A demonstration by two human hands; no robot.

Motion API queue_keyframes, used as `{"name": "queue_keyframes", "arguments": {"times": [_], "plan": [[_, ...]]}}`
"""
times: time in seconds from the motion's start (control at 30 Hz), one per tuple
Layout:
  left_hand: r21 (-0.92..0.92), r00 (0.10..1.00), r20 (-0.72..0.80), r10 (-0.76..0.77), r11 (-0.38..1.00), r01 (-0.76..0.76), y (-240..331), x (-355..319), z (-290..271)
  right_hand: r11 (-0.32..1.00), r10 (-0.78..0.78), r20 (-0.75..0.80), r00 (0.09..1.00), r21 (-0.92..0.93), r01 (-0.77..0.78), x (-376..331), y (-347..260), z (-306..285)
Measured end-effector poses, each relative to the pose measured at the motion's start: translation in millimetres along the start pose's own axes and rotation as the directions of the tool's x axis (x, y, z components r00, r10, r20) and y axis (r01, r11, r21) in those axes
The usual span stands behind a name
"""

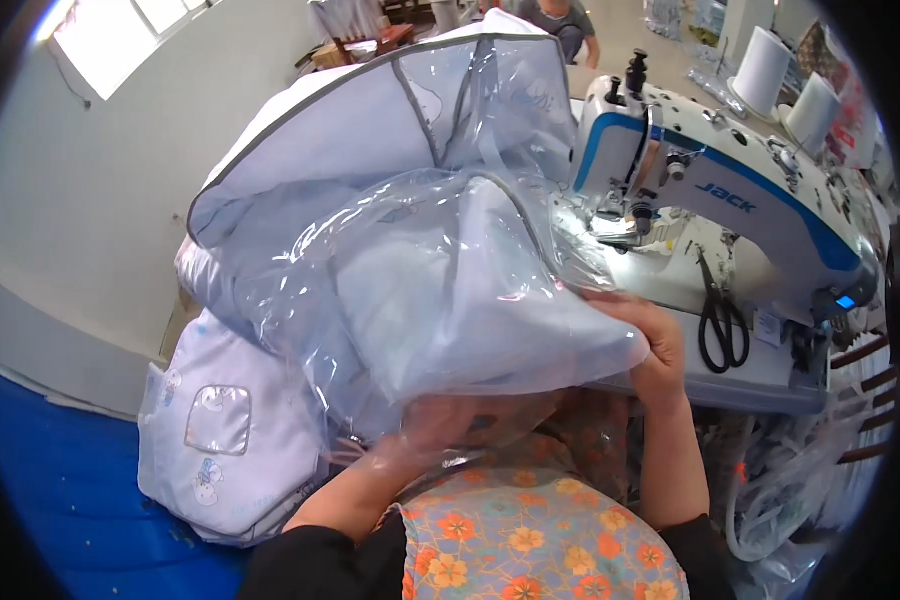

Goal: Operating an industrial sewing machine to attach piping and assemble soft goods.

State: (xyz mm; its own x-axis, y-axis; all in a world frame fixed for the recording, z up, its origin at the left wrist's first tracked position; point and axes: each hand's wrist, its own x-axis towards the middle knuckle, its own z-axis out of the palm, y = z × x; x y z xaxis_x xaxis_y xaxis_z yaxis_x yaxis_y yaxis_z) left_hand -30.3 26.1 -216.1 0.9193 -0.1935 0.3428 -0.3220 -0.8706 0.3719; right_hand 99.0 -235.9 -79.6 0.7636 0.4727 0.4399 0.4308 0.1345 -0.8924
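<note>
Gap under sewing mach. arm [740,205], black scissors [717,302] at its front, clear plastic [420,280] bulk on L

Daylight: window [120,45], upper left, blown to white. Work light: bright pool under the sewing machine [690,155] head. Glare: hard white streaks across the clear plastic sheeting [400,275]. Shadow: dark beneath the sewing table [760,393]. Optics: bowed edges, black rim, softer background.

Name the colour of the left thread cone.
White; the left thread cone shows best in the head view.
</note>
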Motion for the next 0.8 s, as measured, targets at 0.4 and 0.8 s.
{"name": "queue_keyframes", "arguments": {"times": [0.4,0.8], "plan": [[0.002,0.779,-0.366,-0.509,0.837,0.548,-105.8,129.3,-35.6,0.993,0.043,0.143,0.989,0.099,-0.057,-32.4,40.6,8.2],[0.028,0.783,-0.350,-0.515,0.829,0.558,-111.0,134.1,-52.5,0.941,-0.047,0.202,0.978,-0.320,0.111,-10.6,60.1,42.4]]}}
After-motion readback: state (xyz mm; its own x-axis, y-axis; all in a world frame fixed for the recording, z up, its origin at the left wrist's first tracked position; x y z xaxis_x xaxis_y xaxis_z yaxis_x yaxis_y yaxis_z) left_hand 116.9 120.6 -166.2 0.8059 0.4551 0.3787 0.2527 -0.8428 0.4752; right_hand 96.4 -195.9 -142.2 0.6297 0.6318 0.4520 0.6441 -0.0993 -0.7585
